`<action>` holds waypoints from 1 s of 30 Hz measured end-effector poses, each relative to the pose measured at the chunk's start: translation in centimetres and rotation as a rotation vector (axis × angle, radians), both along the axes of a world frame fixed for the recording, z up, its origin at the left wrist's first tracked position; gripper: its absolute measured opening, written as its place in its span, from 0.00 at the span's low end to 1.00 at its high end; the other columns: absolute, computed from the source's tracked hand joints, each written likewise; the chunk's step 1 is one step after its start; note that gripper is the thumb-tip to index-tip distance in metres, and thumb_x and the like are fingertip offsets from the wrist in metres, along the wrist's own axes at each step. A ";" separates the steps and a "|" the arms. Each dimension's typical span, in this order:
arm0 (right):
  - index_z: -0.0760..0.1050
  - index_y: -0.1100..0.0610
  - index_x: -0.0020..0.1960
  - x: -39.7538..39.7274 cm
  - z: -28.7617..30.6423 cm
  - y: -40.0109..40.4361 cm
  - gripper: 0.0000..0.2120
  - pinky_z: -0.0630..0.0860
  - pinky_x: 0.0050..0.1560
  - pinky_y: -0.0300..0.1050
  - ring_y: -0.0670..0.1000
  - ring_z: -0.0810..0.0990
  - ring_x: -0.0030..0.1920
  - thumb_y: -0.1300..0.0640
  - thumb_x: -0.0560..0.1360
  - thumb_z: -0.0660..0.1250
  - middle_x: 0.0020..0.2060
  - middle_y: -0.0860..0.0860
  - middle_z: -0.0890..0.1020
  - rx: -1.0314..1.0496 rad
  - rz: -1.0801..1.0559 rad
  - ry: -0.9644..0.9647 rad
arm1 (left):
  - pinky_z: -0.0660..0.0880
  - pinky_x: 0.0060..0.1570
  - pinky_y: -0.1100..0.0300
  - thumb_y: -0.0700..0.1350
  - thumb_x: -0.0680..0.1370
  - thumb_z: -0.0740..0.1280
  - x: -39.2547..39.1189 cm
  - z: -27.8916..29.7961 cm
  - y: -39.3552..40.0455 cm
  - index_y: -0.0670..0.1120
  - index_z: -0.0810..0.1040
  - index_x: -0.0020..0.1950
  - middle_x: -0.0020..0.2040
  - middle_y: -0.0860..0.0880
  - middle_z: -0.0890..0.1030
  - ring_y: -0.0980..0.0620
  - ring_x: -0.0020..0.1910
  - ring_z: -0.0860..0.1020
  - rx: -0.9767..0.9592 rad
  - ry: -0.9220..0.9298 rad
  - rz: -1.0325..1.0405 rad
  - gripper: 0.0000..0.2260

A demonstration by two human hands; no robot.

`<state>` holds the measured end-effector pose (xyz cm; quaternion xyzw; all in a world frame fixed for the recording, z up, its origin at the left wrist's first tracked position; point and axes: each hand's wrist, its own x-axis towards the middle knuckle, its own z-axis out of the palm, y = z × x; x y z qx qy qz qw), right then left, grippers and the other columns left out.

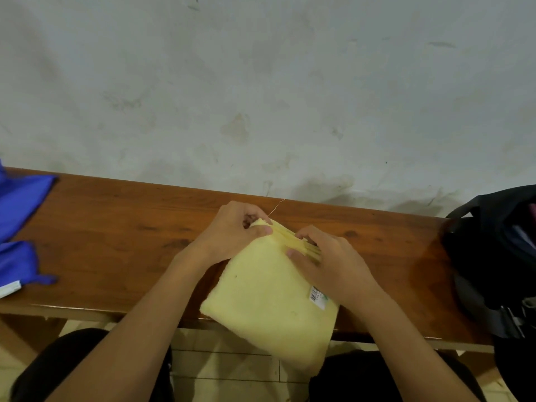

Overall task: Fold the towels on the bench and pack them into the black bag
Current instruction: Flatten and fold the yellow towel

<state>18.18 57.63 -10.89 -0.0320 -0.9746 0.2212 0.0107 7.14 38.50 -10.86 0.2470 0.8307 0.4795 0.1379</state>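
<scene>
While both hands work at the far edge of the folded yellow towel, I see my left hand pinching the towel's far-left corner, thumb on top and fingers curled behind it. My right hand sits just to the right of the left, fingers curled over the stacked layered edge and thumb pressed on the top face, gripping it. From under both hands the towel runs back toward my body, lying on the wooden bench with its near end hanging past the front edge. A barcode label peeks out beside my right wrist. Well to the right of my right hand sits the black bag, its top open. Far left of my left hand lies a blue cloth.
</scene>
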 end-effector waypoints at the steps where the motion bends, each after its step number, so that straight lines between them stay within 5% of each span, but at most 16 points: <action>1: 0.72 0.42 0.61 0.5 0.1 0.1 0.17 0.71 0.39 0.41 0.44 0.77 0.44 0.35 0.78 0.59 0.46 0.41 0.78 0.063 -0.020 -0.020 | 0.78 0.52 0.57 0.43 0.76 0.72 0.0 0.0 0.1 0.50 0.84 0.48 0.45 0.53 0.84 0.57 0.47 0.81 0.025 0.003 -0.007 0.03; 6: 0.74 0.47 0.53 1.5 0.2 0.7 0.16 0.67 0.31 0.38 0.42 0.76 0.35 0.37 0.80 0.55 0.36 0.43 0.77 0.105 -0.136 -0.023 | 0.71 0.45 0.65 0.45 0.79 0.67 0.1 -0.4 0.9 0.50 0.80 0.50 0.46 0.55 0.82 0.58 0.46 0.79 -0.025 0.041 -0.023 0.02; 11: 0.73 0.49 0.53 1.9 0.0 0.2 0.14 0.65 0.32 0.34 0.44 0.76 0.38 0.41 0.82 0.55 0.40 0.43 0.78 0.116 -0.178 0.052 | 0.65 0.37 0.71 0.42 0.80 0.66 0.2 -0.8 2.0 0.44 0.79 0.50 0.36 0.59 0.73 0.65 0.36 0.73 -0.117 0.180 0.016 0.02; 18: 0.77 0.52 0.50 2.0 -0.6 1.1 0.13 0.67 0.32 0.34 0.42 0.75 0.37 0.43 0.80 0.62 0.39 0.43 0.78 0.015 -0.315 0.167 | 0.74 0.53 0.49 0.46 0.82 0.63 0.7 -0.8 3.3 0.51 0.73 0.48 0.51 0.54 0.78 0.48 0.51 0.77 -0.258 0.296 0.057 0.03; 23: 0.78 0.51 0.44 0.8 -1.2 2.3 0.16 0.73 0.36 0.42 0.47 0.78 0.38 0.40 0.79 0.63 0.35 0.44 0.79 -0.024 -0.398 0.169 | 0.70 0.51 0.53 0.45 0.83 0.61 0.7 -0.8 3.8 0.52 0.70 0.48 0.55 0.52 0.78 0.46 0.54 0.75 -0.300 0.288 0.112 0.04; 30: 0.78 0.52 0.41 0.4 -0.6 2.1 0.16 0.67 0.32 0.40 0.46 0.76 0.35 0.42 0.80 0.63 0.36 0.44 0.77 0.078 -0.411 0.126 | 0.73 0.51 0.52 0.45 0.83 0.61 1.1 -0.8 3.8 0.49 0.72 0.51 0.55 0.52 0.76 0.49 0.54 0.75 -0.293 0.316 0.116 0.03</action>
